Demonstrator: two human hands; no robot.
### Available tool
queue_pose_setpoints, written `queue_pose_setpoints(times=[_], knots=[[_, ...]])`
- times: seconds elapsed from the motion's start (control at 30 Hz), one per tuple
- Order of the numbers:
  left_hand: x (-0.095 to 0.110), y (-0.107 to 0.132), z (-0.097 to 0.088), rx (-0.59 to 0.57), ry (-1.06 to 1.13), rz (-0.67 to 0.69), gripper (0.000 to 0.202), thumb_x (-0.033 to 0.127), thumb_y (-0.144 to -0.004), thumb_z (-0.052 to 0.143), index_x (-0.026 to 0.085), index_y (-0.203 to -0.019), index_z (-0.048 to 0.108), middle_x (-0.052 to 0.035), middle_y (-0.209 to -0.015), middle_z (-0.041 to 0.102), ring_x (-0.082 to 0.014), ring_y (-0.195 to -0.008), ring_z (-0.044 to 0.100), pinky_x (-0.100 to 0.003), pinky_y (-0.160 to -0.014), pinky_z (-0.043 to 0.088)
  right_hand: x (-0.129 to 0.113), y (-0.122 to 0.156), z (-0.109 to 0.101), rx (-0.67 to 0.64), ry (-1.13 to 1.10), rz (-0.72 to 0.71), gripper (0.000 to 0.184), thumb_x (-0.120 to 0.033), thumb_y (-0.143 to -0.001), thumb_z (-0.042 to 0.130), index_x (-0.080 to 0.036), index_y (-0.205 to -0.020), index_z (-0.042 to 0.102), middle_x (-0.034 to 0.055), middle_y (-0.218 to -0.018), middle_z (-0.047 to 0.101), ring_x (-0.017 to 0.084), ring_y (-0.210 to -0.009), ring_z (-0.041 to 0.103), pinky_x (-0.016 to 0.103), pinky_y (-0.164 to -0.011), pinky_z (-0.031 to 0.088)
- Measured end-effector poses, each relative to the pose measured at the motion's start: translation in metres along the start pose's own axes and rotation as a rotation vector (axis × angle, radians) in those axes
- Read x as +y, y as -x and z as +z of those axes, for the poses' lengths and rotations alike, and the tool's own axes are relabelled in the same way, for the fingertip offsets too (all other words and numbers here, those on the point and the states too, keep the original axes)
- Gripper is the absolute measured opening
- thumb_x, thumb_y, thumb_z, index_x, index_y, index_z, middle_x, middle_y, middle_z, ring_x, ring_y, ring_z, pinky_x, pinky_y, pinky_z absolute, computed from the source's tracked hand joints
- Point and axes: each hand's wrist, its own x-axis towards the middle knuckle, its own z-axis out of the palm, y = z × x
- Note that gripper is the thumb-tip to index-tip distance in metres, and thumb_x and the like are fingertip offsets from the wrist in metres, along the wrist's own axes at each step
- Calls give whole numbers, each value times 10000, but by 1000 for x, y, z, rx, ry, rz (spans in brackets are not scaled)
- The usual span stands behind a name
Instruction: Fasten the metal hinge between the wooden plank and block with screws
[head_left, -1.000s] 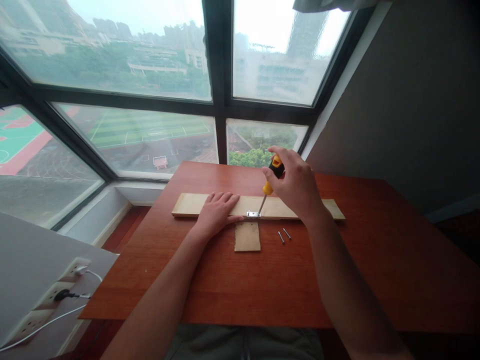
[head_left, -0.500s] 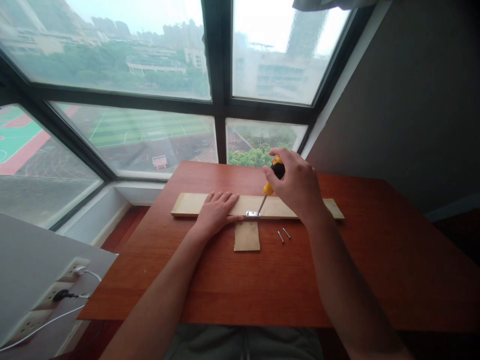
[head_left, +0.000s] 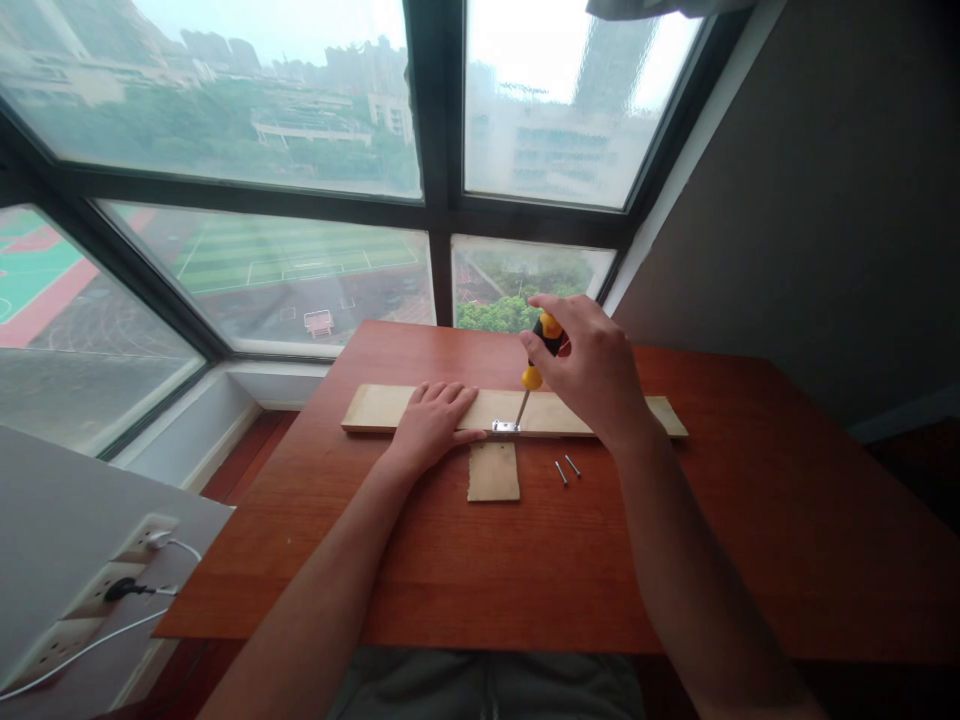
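Note:
A long pale wooden board (head_left: 375, 408) lies across the table. My left hand (head_left: 433, 422) rests flat on it with fingers stretched out, the thumb pointing along the front edge toward a small metal hinge (head_left: 506, 427). In my right hand (head_left: 589, 355) is a yellow and black screwdriver (head_left: 532, 377), held by its handle. Its shaft slants down, and the tip meets the right part of the hinge. Whether a screw sits under the tip is too small to tell. A small square piece of wood (head_left: 493, 473) lies just in front of the hinge.
Two screws (head_left: 567, 470) lie on the reddish-brown table (head_left: 450, 580), right of the small wood piece. Windows (head_left: 300, 260) stand behind the table and a wall (head_left: 787, 230) to the right. Sockets with plugged-in cables (head_left: 124, 590) are at the lower left.
The screwdriver handle has tipped slightly left and stands a bit more upright, and my right fingers have shifted around it. My left hand and the board stay in place.

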Motion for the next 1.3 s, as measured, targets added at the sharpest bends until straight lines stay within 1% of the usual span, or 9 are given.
queue_pose_setpoints(times=[0.1,0.2,0.37,0.6,0.73,0.83,1.07,1.23,1.3], knots=[[0,0,0,2,3,0,668,668,-844,520,275,-1383,485,-99,-1341,577,-298,-1239,490,-446,-1092,299,-1,0,0,1,-65,-32,426,-196,-843,519,-202,-1267,565,103,-1120,649,253,-991,612,407,-881,491],[0,0,1,-1,3,1,680,674,-843,516,269,-1387,482,-102,-1345,574,-300,-1242,487,-451,-1091,300,-1,1,-1,-14,-105,-42,429,-134,-798,499,-179,-1217,577,115,-1156,645,258,-1058,603,405,-922,483],[-1,0,1,-4,-5,6,676,675,-851,502,265,-1388,478,-102,-1350,574,-295,-1244,484,-449,-1098,288,-1,1,-2,-22,1,25,315,-337,-884,550,-229,-1167,636,97,-1131,642,259,-901,626,439,-839,498],[-1,0,1,-11,-11,5,681,674,-852,501,255,-1388,477,-107,-1346,574,-300,-1240,486,-457,-1098,287,-2,1,0,-12,-123,-64,407,-154,-830,485,-189,-1229,558,113,-1156,636,246,-1054,603,404,-919,488],[-1,0,2,-5,0,2,675,670,-850,511,267,-1390,478,-109,-1354,567,-301,-1247,482,-458,-1098,288,-1,1,0,-27,-55,-22,310,-298,-890,520,-238,-1184,599,96,-1128,631,254,-957,614,418,-838,507],[-1,0,2,-3,9,4,673,666,-848,518,272,-1393,477,-109,-1356,565,-299,-1248,482,-454,-1098,289,0,1,-2,-19,8,24,338,-377,-878,588,-251,-1189,625,95,-1108,622,241,-847,613,416,-770,509],[-1,0,1,0,15,4,678,673,-846,513,270,-1390,480,-106,-1350,570,-297,-1247,484,-453,-1102,288,-1,2,-2,-31,-121,-67,431,-148,-815,505,-192,-1241,548,114,-1160,638,250,-1057,602,410,-929,476],[-1,0,2,-3,20,-9,685,679,-839,517,279,-1395,484,-105,-1354,567,-302,-1251,480,-470,-1105,289,0,0,-1,-52,-52,-22,329,-348,-868,568,-230,-1173,598,104,-1116,629,264,-949,612,431,-838,497],[-1,0,2,-7,19,-10,683,678,-842,515,279,-1394,484,-105,-1352,569,-299,-1248,480,-465,-1108,287,1,0,-2,-41,-26,-4,317,-345,-869,574,-239,-1166,610,98,-1086,630,264,-929,610,429,-822,497]])
